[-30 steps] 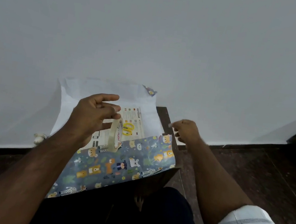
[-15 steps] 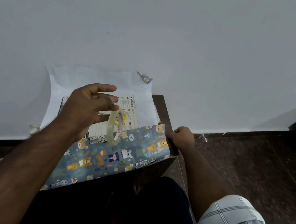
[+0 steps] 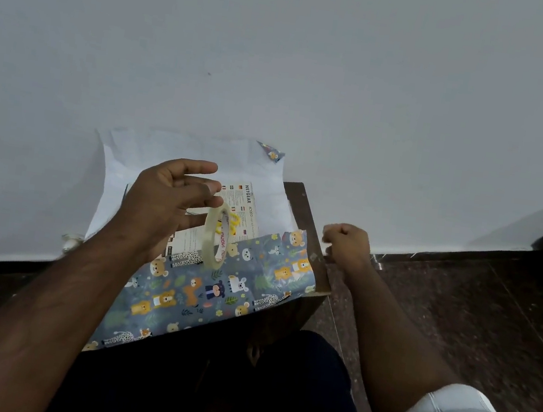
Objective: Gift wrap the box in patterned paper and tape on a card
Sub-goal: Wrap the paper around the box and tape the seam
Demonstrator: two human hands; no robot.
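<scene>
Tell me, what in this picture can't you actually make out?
- Head view: the left hand covers most of the box.
- How the tape roll is held: the fingers hide the contact.
- What the right hand pinches, if anything: too small.
- The small table lies mostly under the wrapping paper.
</scene>
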